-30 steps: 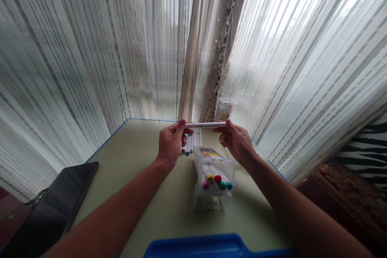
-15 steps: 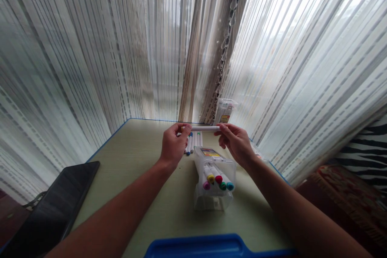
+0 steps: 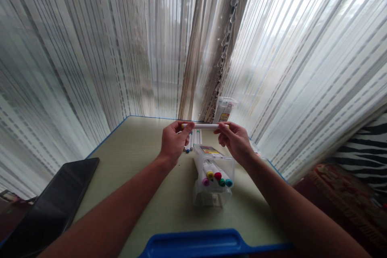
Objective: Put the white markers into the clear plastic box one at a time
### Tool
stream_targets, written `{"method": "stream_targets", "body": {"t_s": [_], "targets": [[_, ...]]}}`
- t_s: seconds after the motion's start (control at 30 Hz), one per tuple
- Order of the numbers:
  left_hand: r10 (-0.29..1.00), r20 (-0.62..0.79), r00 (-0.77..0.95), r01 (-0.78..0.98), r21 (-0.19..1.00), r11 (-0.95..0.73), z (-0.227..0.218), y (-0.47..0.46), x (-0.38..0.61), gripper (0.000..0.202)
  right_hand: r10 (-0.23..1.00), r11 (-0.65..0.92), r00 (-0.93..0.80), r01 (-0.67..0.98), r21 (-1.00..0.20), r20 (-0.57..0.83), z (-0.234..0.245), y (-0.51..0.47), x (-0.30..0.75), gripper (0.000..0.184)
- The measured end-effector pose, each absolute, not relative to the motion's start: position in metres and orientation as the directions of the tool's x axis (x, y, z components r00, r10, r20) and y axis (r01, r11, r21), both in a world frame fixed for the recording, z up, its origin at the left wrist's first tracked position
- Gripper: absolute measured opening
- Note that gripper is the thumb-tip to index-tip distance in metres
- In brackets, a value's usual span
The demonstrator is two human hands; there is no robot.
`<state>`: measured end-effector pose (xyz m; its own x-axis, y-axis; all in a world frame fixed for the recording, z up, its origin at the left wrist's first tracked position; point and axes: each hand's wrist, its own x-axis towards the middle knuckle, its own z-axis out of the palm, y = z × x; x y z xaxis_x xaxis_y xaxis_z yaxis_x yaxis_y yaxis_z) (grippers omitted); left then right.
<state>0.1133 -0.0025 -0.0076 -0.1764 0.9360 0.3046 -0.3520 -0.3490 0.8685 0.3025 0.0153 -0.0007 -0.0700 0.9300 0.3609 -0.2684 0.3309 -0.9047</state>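
Note:
A white marker is held level above the pale green table, one end in each hand. My left hand pinches its left end and my right hand pinches its right end. Just below them lies a clear plastic marker box on its side, with several markers inside showing pink, yellow, red, green and blue caps. Behind my left hand several loose white markers lie on the table.
A second clear marker box stands at the table's back edge against striped sheer curtains. A black tablet lies at the left corner. A blue tray rim runs along the near edge. A zebra-print cushion is at right.
Both hands stay pinched on the white marker and have shifted only slightly, together with a small camera movement. Nothing was picked up or put down.

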Motion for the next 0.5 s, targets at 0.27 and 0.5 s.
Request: {"method": "stream_targets", "body": {"t_s": [0.27, 0.5], "targets": [[0.944, 0.273, -0.184, -0.398, 0.858, -0.326, -0.0066, -0.0010, 0.1107, 0.031, 0.937, 0.292, -0.092, -0.324, -0.900, 0.338, 0.0021, 0.0159, 0.3053, 0.032], [0.953, 0.238, -0.189, -0.441, 0.846, -0.299, -0.0027, -0.0037, 0.1108, 0.028, 0.931, 0.300, -0.102, -0.332, -0.894, 0.350, 0.0011, 0.0169, 0.3067, 0.032]]}}
